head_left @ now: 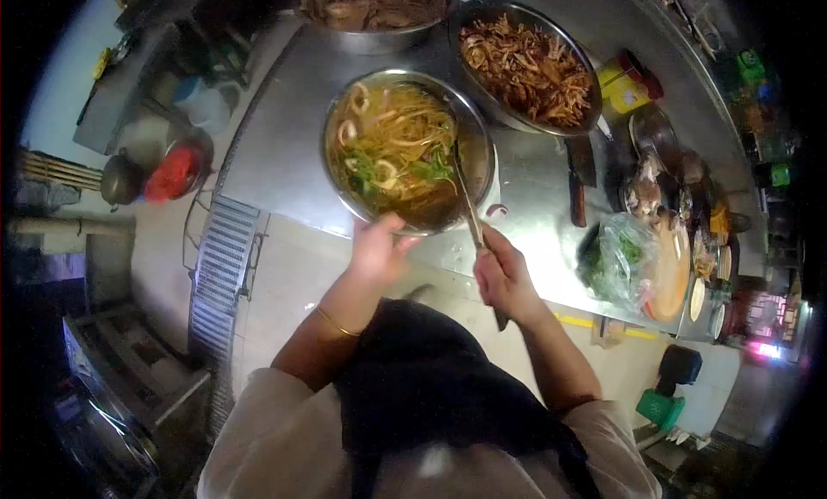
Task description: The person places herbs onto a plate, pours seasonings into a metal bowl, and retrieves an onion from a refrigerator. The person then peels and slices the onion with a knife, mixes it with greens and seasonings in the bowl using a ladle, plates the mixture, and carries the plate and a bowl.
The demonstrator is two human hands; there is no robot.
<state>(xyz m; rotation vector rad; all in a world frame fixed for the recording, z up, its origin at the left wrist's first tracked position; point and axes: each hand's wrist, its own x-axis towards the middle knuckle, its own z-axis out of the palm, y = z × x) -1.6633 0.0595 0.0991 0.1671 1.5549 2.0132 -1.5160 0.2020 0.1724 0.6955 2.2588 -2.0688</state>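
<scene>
A round metal bowl (479,128) on the steel table holds yellowish noodle-like strands, pale rings and green leaves in a brown liquid. At its near rim is my left hand (379,249), slightly blurred, closed on the edge with the fingers partly hidden. My right hand (506,275) is wrapped round a long-handled metal utensil (469,202), which slants over the bowl's right side. The far end of the utensil reaches into the food, and its head is hard to make out. The tail of its handle sticks out below my right hand.
Behind stand a bowl of reddish-brown chicken feet (530,72) and another metal bowl (379,40) of brown food. A cleaver (579,176) lies to the right, near a plastic bag of greens (616,258) and a wooden board (670,266). A metal floor grate (226,266) is at left.
</scene>
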